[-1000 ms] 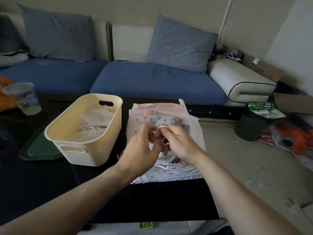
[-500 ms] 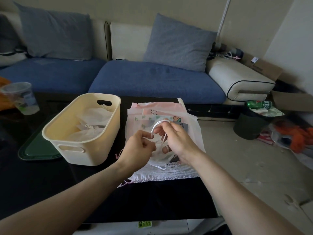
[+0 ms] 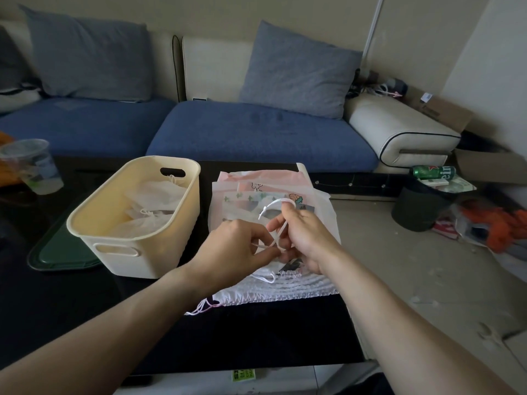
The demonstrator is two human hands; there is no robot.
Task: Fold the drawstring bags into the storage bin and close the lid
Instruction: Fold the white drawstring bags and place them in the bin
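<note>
A pile of white and pink drawstring bags lies flat on the black table. Above the pile, my left hand pinches the white drawstring cord low down. My right hand holds the same cord, which loops over its raised fingers. A cream storage bin stands left of the pile with folded white bags inside. A dark green lid lies flat under the bin's left side.
A plastic cup stands at the table's left. Behind the table is a blue sofa with cushions. A black waste bin with a green can and litter sit on the floor to the right.
My left hand has moved down and left along the cord. The right hand lifted the cord into a wider loop over its fingers.
</note>
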